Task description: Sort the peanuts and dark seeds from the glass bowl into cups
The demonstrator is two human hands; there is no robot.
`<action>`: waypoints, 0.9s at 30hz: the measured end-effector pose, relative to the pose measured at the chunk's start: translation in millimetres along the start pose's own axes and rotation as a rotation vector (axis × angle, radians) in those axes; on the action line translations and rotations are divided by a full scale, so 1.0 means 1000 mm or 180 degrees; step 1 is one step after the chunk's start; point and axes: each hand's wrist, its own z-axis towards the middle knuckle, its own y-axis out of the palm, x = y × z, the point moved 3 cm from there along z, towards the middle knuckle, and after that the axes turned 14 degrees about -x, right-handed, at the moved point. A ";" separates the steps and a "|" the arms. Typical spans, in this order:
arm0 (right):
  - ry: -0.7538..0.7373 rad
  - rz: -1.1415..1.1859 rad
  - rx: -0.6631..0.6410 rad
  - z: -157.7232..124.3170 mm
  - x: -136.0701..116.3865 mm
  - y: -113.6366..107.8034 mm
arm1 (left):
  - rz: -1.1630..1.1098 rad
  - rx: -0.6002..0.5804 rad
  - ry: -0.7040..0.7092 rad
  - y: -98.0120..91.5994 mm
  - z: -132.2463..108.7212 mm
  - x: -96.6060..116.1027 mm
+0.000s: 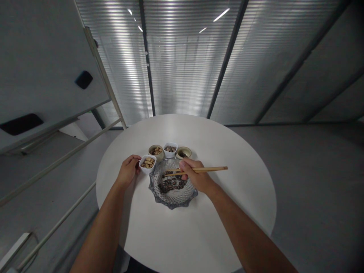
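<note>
Window blinds (182,76) filled the background, with a grey floor (309,170) below them and a pale board (48,49) on a metal frame over to the left. In front stood a round white bench (159,231), with both forearms reaching in from its near edge.

A broad, clear glass bowl (182,201) with a scalloped rim sat near the middle of the bench. The right hand (197,176) was over its right side, the fingers grasping a pair of wooden chopsticks (212,169); the thick ends stuck out to the right and the tips pointed left, inside the bowl. It was too small to tell whether the tips pinched anything. The left hand (129,170) rested on the bench, its fingers touching the left side of the nearest small white bowl (147,171); whether they gripped it, I could not tell.

Three more little bowls curved round the far side of the glass one: a beige bowl (161,156), a second white bowl (170,155) and another beige bowl at the right (182,150).

Dark brown seeds (172,184) lay scattered across the glass bowl's bottom. Tan nuts (148,163) filled the nearest white bowl.
</note>
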 end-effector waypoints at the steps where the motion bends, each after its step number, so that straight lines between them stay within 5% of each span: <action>1: 0.0024 0.0003 -0.0009 0.000 0.001 0.000 | 0.0015 0.0012 -0.0007 0.000 0.000 0.000; 18: 0.0138 0.0164 0.0506 0.005 0.016 0.002 | 0.0067 -0.0027 0.0004 -0.003 0.002 -0.005; 27: -0.0067 0.0899 0.1630 0.005 -0.005 -0.026 | 0.0018 -0.0014 0.0036 -0.003 0.002 -0.004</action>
